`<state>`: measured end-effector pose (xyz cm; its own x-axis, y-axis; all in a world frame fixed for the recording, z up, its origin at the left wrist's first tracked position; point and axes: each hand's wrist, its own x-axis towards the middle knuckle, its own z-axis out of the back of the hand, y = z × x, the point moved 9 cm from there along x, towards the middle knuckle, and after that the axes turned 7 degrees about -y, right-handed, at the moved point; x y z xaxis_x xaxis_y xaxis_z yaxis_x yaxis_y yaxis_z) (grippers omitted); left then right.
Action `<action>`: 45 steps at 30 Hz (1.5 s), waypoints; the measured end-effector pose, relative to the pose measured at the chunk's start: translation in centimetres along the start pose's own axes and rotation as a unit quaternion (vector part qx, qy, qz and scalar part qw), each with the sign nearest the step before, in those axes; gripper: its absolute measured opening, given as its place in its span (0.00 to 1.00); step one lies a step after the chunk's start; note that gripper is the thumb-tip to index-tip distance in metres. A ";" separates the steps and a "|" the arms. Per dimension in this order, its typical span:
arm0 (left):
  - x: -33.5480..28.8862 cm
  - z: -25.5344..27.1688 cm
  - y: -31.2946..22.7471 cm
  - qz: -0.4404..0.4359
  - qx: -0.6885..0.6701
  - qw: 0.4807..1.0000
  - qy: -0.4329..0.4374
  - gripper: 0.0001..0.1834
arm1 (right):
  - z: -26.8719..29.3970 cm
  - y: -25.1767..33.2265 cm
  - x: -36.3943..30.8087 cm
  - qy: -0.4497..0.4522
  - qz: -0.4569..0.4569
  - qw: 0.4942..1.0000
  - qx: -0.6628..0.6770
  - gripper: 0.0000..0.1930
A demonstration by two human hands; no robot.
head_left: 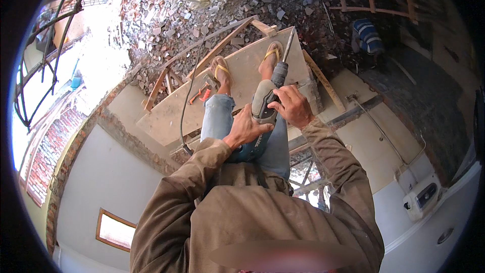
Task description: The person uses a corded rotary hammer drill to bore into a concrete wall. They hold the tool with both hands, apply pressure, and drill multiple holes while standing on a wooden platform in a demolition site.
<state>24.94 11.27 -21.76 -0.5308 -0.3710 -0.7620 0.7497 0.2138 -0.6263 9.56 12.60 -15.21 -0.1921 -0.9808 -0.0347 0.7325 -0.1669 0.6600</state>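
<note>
A rotary hammer [263, 100] with a grey front housing and a teal body lies along my lap. Its long metal bit [289, 45] points away, up past my right foot. Around the middle of the housing, my left hand [247, 129] is closed from the left side. My right hand [293, 107] is curled against the housing's right side, thumb and fingertips on it near the front. A black cord [185, 106] hangs to the left of my legs. Both feet, in yellow flip-flops, rest on a wide wooden board [247, 81].
A tool with orange-red handles [203, 94] lies on the board beside my left foot. Beyond the wooden frame [222, 45], broken rubble [166, 10] covers the ground. A person in a blue striped shirt [369, 35] is lower at right. Bent rebar [50, 60] hangs at left.
</note>
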 end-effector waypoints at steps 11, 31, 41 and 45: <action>0.1 -0.7 1.7 0.042 0.038 0.998 -0.004 0.44 | -3.0 0.9 0.2 0.064 0.196 0.974 -0.090 0.17; 1.1 0.5 2.7 0.055 -0.026 0.998 -0.015 0.44 | -3.0 -2.6 -3.4 -0.067 -0.375 0.914 0.141 0.18; 0.8 1.0 1.6 0.023 0.025 0.996 -0.077 0.42 | -3.8 -2.3 -3.4 -0.050 -0.512 0.857 0.026 0.30; 0.5 0.8 1.7 0.030 0.028 0.996 -0.084 0.41 | -3.9 -2.5 -3.0 -0.018 -0.504 0.863 -0.020 0.30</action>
<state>26.25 10.69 -23.07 -0.4140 -0.5053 -0.7572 0.8020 0.1910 -0.5660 10.82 15.56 -19.72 -0.7647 -0.3314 -0.5526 0.2031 -0.9379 0.2813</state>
